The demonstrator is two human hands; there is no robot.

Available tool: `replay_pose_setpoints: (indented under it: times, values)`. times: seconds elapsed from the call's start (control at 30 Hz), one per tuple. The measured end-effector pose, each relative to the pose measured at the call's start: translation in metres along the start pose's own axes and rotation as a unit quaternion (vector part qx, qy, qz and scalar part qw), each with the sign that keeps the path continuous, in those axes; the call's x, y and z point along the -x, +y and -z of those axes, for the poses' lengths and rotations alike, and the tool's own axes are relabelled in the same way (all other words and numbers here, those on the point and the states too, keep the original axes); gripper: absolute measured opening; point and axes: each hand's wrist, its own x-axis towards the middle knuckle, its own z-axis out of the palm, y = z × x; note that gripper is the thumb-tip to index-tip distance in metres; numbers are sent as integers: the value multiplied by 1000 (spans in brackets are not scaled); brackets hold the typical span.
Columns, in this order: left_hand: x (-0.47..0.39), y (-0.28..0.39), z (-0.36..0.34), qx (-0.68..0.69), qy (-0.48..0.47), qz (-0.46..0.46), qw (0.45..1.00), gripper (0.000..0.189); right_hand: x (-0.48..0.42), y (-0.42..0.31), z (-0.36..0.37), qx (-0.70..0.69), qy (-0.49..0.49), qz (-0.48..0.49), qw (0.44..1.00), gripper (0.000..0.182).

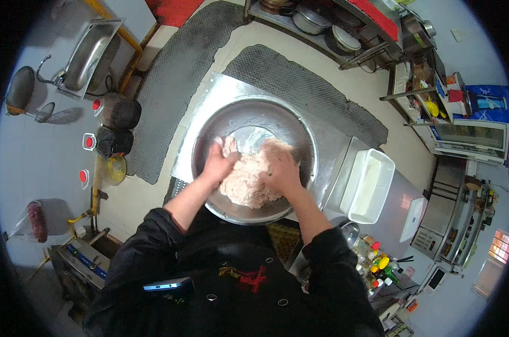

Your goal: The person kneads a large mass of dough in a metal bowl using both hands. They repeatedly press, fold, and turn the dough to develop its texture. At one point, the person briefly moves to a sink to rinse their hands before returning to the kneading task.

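A large round stainless steel bowl stands in front of me on a metal worktop. Inside it lies a lumpy, pale pink mass, perhaps minced meat or dough. My left hand presses at the left side of the mass, thumb apart from the fingers, with some of it by the fingertips. On the right side my right hand is spread over the mass, fingers partly sunk in or behind it and slightly blurred. Whitish liquid or residue shows on the bowl's far inner bottom.
Right of the bowl is a white plastic tub on the metal worktop. Sauce bottles cluster at the lower right. Large jugs with red caps stand left, near a wall sink. Black mats cover parts of the floor.
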Motion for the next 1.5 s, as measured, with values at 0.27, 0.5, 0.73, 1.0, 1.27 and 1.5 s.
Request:
replay_pose_setpoints:
  times: [0.27,0.5,0.73,1.0,1.27,1.5]
  values:
    - [-40,15,-35,180,-114,57,975,40,-30,25,-57,-359,30,-132,923,52]
    - [-75,36,-38,38,-19,-15,999,49,-88,26,-52,-320,191,-54,926,53]
    - [1,39,-8,23,-27,-45,998,78,-2,7,-21,-288,66,-189,937,55]
    - [-41,5,-27,193,-119,46,973,52,-24,-1,-51,-561,46,-174,808,49]
    - [-64,47,-38,200,-51,-9,978,79,-84,0,-31,-305,100,-89,943,48]
    - [-51,80,-9,-27,-82,-3,996,73,-88,18,5,-250,108,-63,960,47]
